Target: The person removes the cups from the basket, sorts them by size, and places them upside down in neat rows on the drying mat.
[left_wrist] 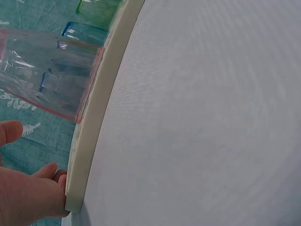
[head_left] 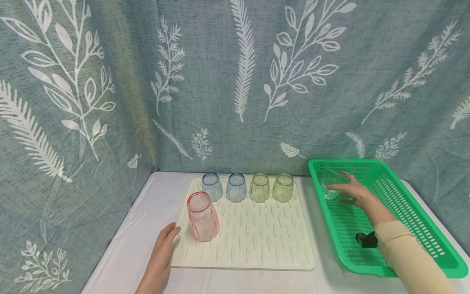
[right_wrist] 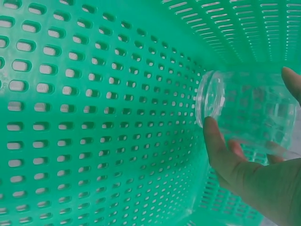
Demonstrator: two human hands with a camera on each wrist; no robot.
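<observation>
My right hand (head_left: 352,192) is inside the green basket (head_left: 332,241), at a clear glass (right_wrist: 254,108). Its fingers spread about the glass, one fingertip low by the base and the thumb near the other end; whether they grip it I cannot tell. The glass stands at the basket's far left corner. My left hand (head_left: 163,247) rests at the left edge of the cream ridged mat (head_left: 264,232), its thumb apart from the other fingers (left_wrist: 47,170). Close to it, a large pink glass (head_left: 204,222) stands upside down on the mat.
Along the mat's back edge stand two blue glasses (head_left: 212,188) and two green glasses (head_left: 260,188), all upside down. A black object (head_left: 367,240) shows by the right sleeve, over the basket. A patterned curtain (head_left: 227,81) hangs behind the white-covered table (head_left: 128,232).
</observation>
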